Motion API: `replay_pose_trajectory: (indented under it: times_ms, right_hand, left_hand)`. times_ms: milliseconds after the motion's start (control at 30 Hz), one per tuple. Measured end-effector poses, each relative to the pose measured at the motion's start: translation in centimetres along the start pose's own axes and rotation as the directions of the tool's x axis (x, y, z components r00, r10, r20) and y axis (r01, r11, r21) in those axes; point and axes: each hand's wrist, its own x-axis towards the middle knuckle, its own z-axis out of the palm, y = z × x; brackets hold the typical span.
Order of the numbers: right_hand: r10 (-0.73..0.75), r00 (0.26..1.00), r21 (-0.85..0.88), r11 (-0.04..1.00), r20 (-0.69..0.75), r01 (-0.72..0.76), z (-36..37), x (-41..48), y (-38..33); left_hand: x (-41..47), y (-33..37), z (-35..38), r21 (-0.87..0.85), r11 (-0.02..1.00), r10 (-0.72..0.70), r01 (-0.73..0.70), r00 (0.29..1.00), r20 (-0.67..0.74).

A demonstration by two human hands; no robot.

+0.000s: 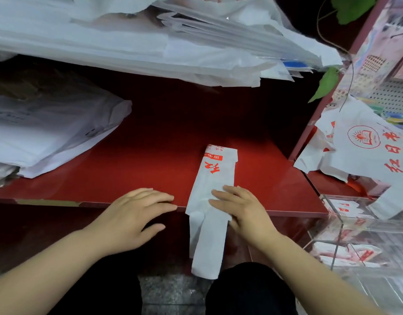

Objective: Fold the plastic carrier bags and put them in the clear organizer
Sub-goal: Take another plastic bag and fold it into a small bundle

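A white carrier bag with red print [215,171], folded into a long narrow strip, lies across the front of the red shelf [150,142]; its handle end hangs down over the edge. My right hand [238,206] presses flat on the strip at the shelf edge, fingers straight. To the strip's left, my left hand [139,206] rests flat on the shelf's front edge and holds nothing. The clear organizer [364,244] stands at the lower right with folded bags inside its compartments.
Stacks of white bags [150,39] fill the shelf above, and another pile [48,128] sits at the left. Loose red-printed bags [364,151] lie at the right, above the organizer. A green vine [327,83] hangs by the red shelf post.
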Motion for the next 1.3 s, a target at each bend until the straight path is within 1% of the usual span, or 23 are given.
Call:
replay_pose_trajectory:
  times_ms: [67,133,167,300,367,433,533,567,633,700,733,767,833,867,900,967,1000,1033,1100,1167,1200,1300]
  right_hand:
    - [0.032,0.999,0.040,0.999,0.034,-0.034,0.0,-1.0,0.4]
    - [0.072,0.996,0.060,0.995,0.047,-0.074,0.3,-1.5,0.4]
    - [0.092,0.994,0.098,0.991,0.050,-0.096,0.4,-1.7,0.4]
    - [0.135,0.991,0.255,0.958,0.007,-0.132,0.6,-2.3,0.5]
    - [0.166,0.986,0.316,0.937,-0.021,-0.151,0.6,-2.5,0.5]
    - [0.207,0.978,0.380,0.908,-0.034,-0.179,0.6,-2.6,0.4]
    - [0.235,0.972,0.418,0.885,-0.018,-0.206,0.8,-2.9,0.5]
    - [0.242,0.970,0.429,0.876,0.001,-0.219,0.7,-3.0,0.6]
    - [0.275,0.960,0.475,0.839,0.054,-0.267,0.3,-3.0,0.6]
    - [0.337,0.936,0.521,0.784,0.099,-0.337,-0.2,-2.8,0.4]
    - [0.392,0.910,0.553,0.732,0.136,-0.398,-0.4,-2.7,0.3]
    - [0.451,0.873,0.597,0.655,0.183,-0.463,-0.8,-2.4,0.1]
    - [0.562,0.796,0.662,0.511,0.226,-0.548,-1.4,-1.5,-0.1]
    - [0.614,0.756,0.664,0.471,0.227,-0.581,-1.6,-0.9,-0.1]
    - [0.661,0.713,0.653,0.435,0.236,-0.620,-1.7,-0.2,0.1]
    - [0.728,0.630,0.602,0.382,0.271,-0.701,-2.0,1.4,0.6]
    - [0.744,0.602,0.554,0.382,0.290,-0.740,-2.0,2.3,1.1]
    - [0.746,0.587,0.490,0.401,0.316,-0.774,-2.1,3.1,1.3]
    - [0.729,0.565,0.346,0.454,0.386,-0.821,-2.2,4.3,1.8]
    - [0.721,0.522,0.237,0.467,0.456,-0.852,-1.9,5.0,2.1]
    - [0.726,0.493,0.192,0.462,0.479,-0.866,-1.7,5.2,2.2]
    - [0.753,0.431,0.096,0.445,0.498,-0.890,-1.5,5.9,2.5]
  left_hand:
    - [1.5,-0.2,1.5,0.013,1.000,-0.023,0.023,1.000,0.001]
    - [3.1,0.0,2.8,-0.010,1.000,-0.024,0.024,0.999,-0.030]
    - [3.9,0.2,3.2,-0.023,1.000,-0.012,0.010,0.998,-0.054]
    - [5.5,0.7,4.3,-0.050,0.997,0.060,-0.065,0.992,-0.112]
    - [5.6,0.7,4.7,-0.060,0.996,0.051,-0.059,0.990,-0.133]
    - [5.4,0.9,5.0,-0.127,0.991,0.022,-0.043,0.986,-0.167]
    - [5.4,1.4,4.8,-0.308,0.951,-0.074,0.014,0.980,-0.185]
    - [5.4,1.6,4.7,-0.360,0.933,-0.097,0.025,0.978,-0.184]
    - [5.6,2.0,4.4,-0.459,0.886,-0.141,0.063,0.980,-0.138]
    - [5.7,2.7,3.8,-0.567,0.806,-0.239,0.168,0.970,-0.053]
    - [5.8,3.2,3.5,-0.622,0.750,-0.294,0.224,0.956,-0.011]
    - [6.0,3.6,3.4,-0.685,0.683,-0.348,0.254,0.937,0.000]
    - [6.5,4.2,3.3,-0.776,0.546,-0.473,0.316,0.881,0.026]
    - [6.9,4.3,3.3,-0.798,0.487,-0.519,0.356,0.852,0.063]
    - [7.3,4.3,3.2,-0.796,0.456,-0.548,0.397,0.830,0.100]
    - [8.0,4.1,3.1,-0.765,0.467,-0.548,0.444,0.824,0.144]
    - [8.3,3.9,2.9,-0.754,0.482,-0.515,0.446,0.841,0.168]
    - [8.6,3.9,2.5,-0.747,0.495,-0.473,0.443,0.859,0.196]
    - [9.3,3.7,2.1,-0.716,0.556,-0.386,0.422,0.894,0.227]
    - [9.9,3.7,1.9,-0.659,0.618,-0.344,0.428,0.902,0.263]
    - [10.2,3.4,2.0,-0.638,0.626,-0.350,0.449,0.892,0.285]
    - [10.8,2.9,2.2,-0.663,0.555,-0.388,0.502,0.861,0.328]
